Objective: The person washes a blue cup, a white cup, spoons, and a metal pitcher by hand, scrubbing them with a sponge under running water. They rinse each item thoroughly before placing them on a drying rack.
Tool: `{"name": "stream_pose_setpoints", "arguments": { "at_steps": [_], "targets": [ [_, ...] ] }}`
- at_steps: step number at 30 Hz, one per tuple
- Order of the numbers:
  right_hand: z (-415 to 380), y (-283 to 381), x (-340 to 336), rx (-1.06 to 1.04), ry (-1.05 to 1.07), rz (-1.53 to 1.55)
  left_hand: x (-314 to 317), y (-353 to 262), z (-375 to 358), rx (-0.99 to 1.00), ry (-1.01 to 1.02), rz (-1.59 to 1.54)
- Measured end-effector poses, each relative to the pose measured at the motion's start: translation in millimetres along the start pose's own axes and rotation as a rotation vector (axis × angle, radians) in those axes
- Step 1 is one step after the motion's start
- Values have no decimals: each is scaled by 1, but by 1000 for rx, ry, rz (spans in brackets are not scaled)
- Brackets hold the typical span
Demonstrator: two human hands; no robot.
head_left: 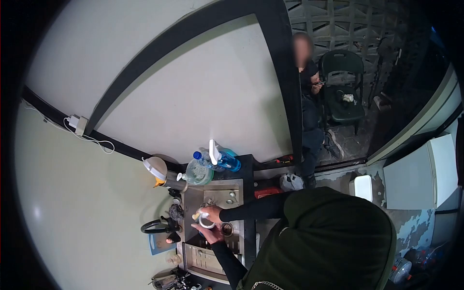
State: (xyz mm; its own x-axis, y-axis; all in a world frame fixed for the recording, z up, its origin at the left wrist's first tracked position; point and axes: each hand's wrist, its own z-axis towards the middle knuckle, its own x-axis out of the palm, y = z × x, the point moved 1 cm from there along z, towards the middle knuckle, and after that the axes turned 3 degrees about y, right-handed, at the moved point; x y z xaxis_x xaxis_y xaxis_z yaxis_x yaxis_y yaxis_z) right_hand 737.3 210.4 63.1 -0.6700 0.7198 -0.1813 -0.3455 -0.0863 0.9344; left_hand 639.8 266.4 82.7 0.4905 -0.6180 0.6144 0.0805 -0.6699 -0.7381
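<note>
Over the sink (pixel 188 193), my left hand (pixel 213 235) is closed round a white cup (pixel 207 223) whose round rim shows. My right hand (pixel 211 212) is at the cup's upper side, its fingers closed on a small yellowish sponge (pixel 196 216) pressed to the cup. Next to my hands, a dark round drain (pixel 227 229) shows in the basin. Spoons (pixel 232 196) lie on the basin's far-right part. The black tap (pixel 157 225) stands behind the sink.
A soapy tub (pixel 198 172) and a blue spray bottle (pixel 227 162) stand on the right-hand counter. The drainboard (pixel 205 261) is on my left. A seated person (pixel 311 106) is beyond the doorway beside a green chair (pixel 342 87). A white fridge (pixel 415 174) stands behind me.
</note>
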Motion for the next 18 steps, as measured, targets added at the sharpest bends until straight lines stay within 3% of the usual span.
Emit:
{"name": "stream_pose_setpoints", "arguments": {
  "at_steps": [1,2,3,5,6,9,11,12,13,15,17,18],
  "targets": [
    [-1,0,0,-4,1,-1,2,3,6,42,18,57],
    [-1,8,-2,93,-75,-23,3,4,10,63,-110,107],
    [-2,14,-5,191,-152,-43,-2,8,14,65,-109,107],
    [3,12,-8,181,-129,-78,-12,9,17,246,-95,460],
    [7,3,-6,123,-128,-44,-7,-1,13,110,-102,365],
    [9,5,-14,135,-14,-17,-43,1,18,100,-136,458],
    [8,21,-17,-365,90,-132,-49,10,20,93,-183,412],
    [7,29,-24,-321,265,-167,-53,13,18,210,-174,534],
    [8,39,-29,-320,264,-169,-56,14,18,329,-163,661],
    [16,41,-28,-192,337,-220,-71,18,26,372,-117,764],
    [26,23,-24,-187,336,-46,-84,26,30,454,-40,960],
    [29,14,-20,-65,364,73,-32,20,8,392,-67,808]
  ]
}}
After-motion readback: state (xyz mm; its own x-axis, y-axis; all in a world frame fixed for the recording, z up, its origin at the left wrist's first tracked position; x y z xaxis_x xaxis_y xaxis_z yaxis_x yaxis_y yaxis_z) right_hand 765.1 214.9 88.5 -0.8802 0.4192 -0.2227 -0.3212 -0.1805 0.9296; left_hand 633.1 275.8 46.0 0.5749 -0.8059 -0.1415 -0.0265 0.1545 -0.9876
